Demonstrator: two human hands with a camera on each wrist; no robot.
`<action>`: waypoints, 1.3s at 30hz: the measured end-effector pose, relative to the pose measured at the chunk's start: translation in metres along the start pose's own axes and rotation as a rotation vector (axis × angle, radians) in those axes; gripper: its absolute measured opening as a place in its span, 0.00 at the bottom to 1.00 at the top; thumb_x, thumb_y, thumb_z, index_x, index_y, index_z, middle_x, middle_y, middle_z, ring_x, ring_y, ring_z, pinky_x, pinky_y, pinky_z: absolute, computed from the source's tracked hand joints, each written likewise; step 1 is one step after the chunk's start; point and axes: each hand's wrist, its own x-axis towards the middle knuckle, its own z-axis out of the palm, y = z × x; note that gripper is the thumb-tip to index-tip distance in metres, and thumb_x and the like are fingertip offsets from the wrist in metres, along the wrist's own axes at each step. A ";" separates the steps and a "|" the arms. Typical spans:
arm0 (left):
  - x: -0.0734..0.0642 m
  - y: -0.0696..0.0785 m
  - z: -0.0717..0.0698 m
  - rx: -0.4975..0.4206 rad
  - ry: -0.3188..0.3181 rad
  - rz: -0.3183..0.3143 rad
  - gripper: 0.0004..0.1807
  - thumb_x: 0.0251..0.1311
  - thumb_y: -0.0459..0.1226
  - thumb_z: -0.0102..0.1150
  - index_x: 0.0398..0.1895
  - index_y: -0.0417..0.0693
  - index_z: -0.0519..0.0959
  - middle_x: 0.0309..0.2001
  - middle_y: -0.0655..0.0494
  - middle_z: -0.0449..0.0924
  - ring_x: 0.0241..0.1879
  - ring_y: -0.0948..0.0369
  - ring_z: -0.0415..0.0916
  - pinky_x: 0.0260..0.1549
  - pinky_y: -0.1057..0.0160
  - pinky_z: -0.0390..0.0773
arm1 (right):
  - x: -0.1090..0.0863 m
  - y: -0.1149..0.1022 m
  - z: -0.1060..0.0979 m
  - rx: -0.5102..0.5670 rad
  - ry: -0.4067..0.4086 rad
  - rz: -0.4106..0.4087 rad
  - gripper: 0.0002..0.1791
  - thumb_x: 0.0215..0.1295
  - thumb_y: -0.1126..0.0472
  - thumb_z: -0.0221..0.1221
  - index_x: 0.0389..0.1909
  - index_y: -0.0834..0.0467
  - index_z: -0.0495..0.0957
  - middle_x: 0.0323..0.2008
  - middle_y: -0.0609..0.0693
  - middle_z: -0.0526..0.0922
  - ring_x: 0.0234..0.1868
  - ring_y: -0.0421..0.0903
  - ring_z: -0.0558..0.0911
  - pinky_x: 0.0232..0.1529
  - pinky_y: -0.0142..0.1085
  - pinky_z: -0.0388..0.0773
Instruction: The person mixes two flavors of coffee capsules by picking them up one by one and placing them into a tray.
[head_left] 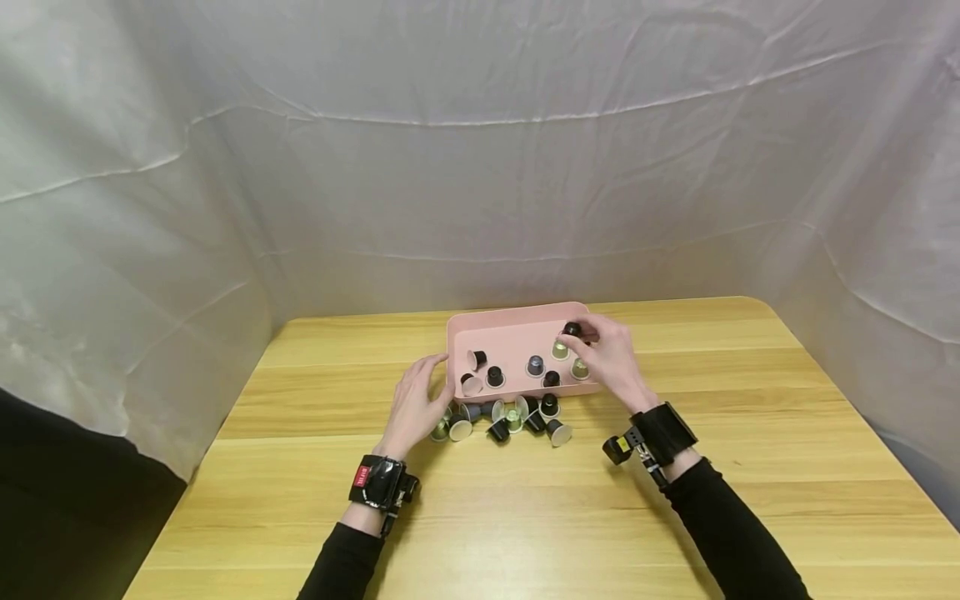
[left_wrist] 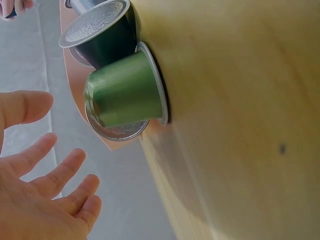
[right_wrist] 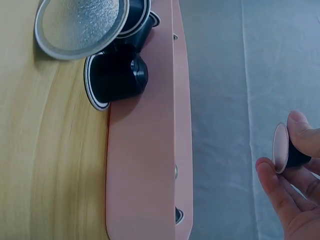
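Note:
A black coffee capsule [right_wrist: 295,156] with a pale lid is pinched between the thumb and fingers of my right hand [head_left: 611,354]. That hand is over the right part of a pink tray [head_left: 517,315]. My left hand [head_left: 415,407] is at the tray's left end, fingers spread, with nothing in its grasp in the left wrist view. Inside the tray lie several capsules, among them a grey-blue capsule [head_left: 535,365] and a black capsule [head_left: 495,377]. Along the tray's front wall more capsules are heaped, including a green capsule [left_wrist: 127,90] lying on its side near my left hand.
The tray stands toward the back of a wooden table [head_left: 510,517]. A pale fabric curtain [head_left: 480,183] hangs behind the table and at both sides. One black capsule [head_left: 558,432] lies at the right end of the heap, its lid facing forward.

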 end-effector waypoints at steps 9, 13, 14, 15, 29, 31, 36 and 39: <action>0.000 0.001 0.000 0.001 -0.008 -0.002 0.28 0.67 0.38 0.59 0.69 0.42 0.70 0.71 0.38 0.68 0.73 0.38 0.62 0.73 0.30 0.54 | 0.005 0.004 0.015 -0.057 -0.024 -0.036 0.12 0.59 0.62 0.71 0.42 0.62 0.84 0.33 0.57 0.89 0.33 0.52 0.86 0.39 0.45 0.83; -0.001 0.001 0.000 0.001 -0.012 -0.003 0.28 0.66 0.38 0.59 0.69 0.42 0.70 0.71 0.37 0.68 0.72 0.37 0.62 0.72 0.29 0.54 | 0.009 0.004 0.022 -0.088 -0.047 -0.028 0.12 0.60 0.61 0.70 0.43 0.61 0.84 0.32 0.56 0.89 0.33 0.50 0.84 0.37 0.37 0.75; -0.001 0.000 0.000 0.002 -0.012 -0.002 0.28 0.66 0.38 0.59 0.69 0.42 0.70 0.71 0.37 0.68 0.72 0.37 0.62 0.72 0.29 0.55 | 0.010 0.004 0.024 -0.092 -0.057 -0.024 0.12 0.60 0.61 0.70 0.43 0.61 0.84 0.32 0.56 0.89 0.33 0.50 0.84 0.37 0.36 0.74; -0.001 0.000 0.001 0.002 -0.012 -0.001 0.28 0.66 0.37 0.59 0.69 0.42 0.70 0.71 0.37 0.68 0.72 0.37 0.62 0.72 0.29 0.55 | 0.011 0.003 0.025 -0.100 -0.071 -0.019 0.12 0.60 0.60 0.70 0.43 0.61 0.84 0.33 0.56 0.89 0.34 0.50 0.84 0.37 0.36 0.73; -0.001 0.001 0.002 0.000 -0.028 -0.003 0.29 0.65 0.37 0.60 0.69 0.42 0.69 0.72 0.36 0.67 0.73 0.37 0.61 0.73 0.30 0.53 | 0.030 0.007 0.047 -0.304 -0.268 0.048 0.05 0.65 0.57 0.66 0.36 0.55 0.83 0.30 0.49 0.86 0.29 0.45 0.79 0.34 0.36 0.70; -0.001 0.001 0.003 -0.004 -0.032 -0.003 0.29 0.64 0.37 0.60 0.69 0.42 0.69 0.72 0.36 0.67 0.73 0.37 0.61 0.73 0.30 0.53 | 0.033 0.009 0.051 -0.316 -0.278 0.075 0.06 0.67 0.59 0.64 0.40 0.57 0.84 0.33 0.52 0.87 0.31 0.49 0.82 0.37 0.39 0.73; -0.001 0.001 0.004 -0.011 -0.035 -0.001 0.29 0.65 0.37 0.60 0.69 0.42 0.69 0.72 0.36 0.67 0.73 0.37 0.61 0.73 0.30 0.53 | 0.034 0.014 0.052 -0.341 -0.310 0.107 0.18 0.69 0.63 0.60 0.58 0.63 0.80 0.50 0.61 0.87 0.49 0.57 0.86 0.53 0.47 0.79; -0.001 0.001 0.003 -0.015 -0.027 0.000 0.29 0.65 0.37 0.61 0.69 0.43 0.70 0.71 0.38 0.68 0.72 0.39 0.63 0.73 0.31 0.54 | 0.029 0.015 0.045 -0.308 -0.287 0.090 0.21 0.68 0.67 0.58 0.61 0.65 0.77 0.56 0.63 0.84 0.52 0.58 0.85 0.54 0.49 0.81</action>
